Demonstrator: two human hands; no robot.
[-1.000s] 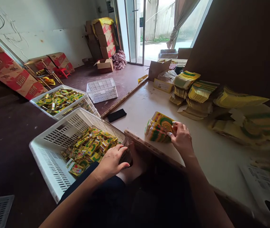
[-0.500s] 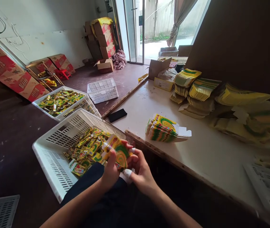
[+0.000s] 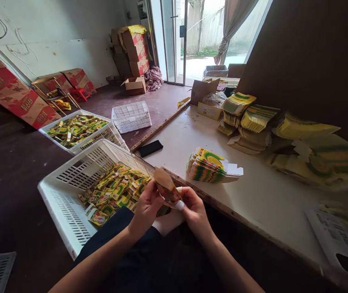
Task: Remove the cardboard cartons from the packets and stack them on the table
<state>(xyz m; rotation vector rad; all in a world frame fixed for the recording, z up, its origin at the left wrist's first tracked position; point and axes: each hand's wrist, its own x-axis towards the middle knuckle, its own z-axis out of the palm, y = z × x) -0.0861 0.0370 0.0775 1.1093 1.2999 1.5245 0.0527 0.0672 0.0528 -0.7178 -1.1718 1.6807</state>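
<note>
Both hands hold one small yellow-green carton blank (image 3: 165,186) above my lap, at the table's front edge. My left hand (image 3: 146,207) grips its left side and my right hand (image 3: 192,205) pinches its right side; the blank is tilted and partly folded, its brown inside showing. A fanned stack of flat blanks (image 3: 208,166) lies on the white table (image 3: 259,195), just right of the hands. To the left, a white plastic crate (image 3: 67,191) holds several small yellow-green packets (image 3: 115,189).
A black phone (image 3: 150,148) lies at the table's left edge. Bundles of yellow-green blanks (image 3: 253,118) pile along the back wall. A second crate of packets (image 3: 74,129) and an upturned crate (image 3: 131,116) sit on the floor, with red cartons (image 3: 15,97) behind.
My right hand left the stack on the table with one blank and met my left hand over my lap. The blank has since turned from face-on to tilted and partly folded.
</note>
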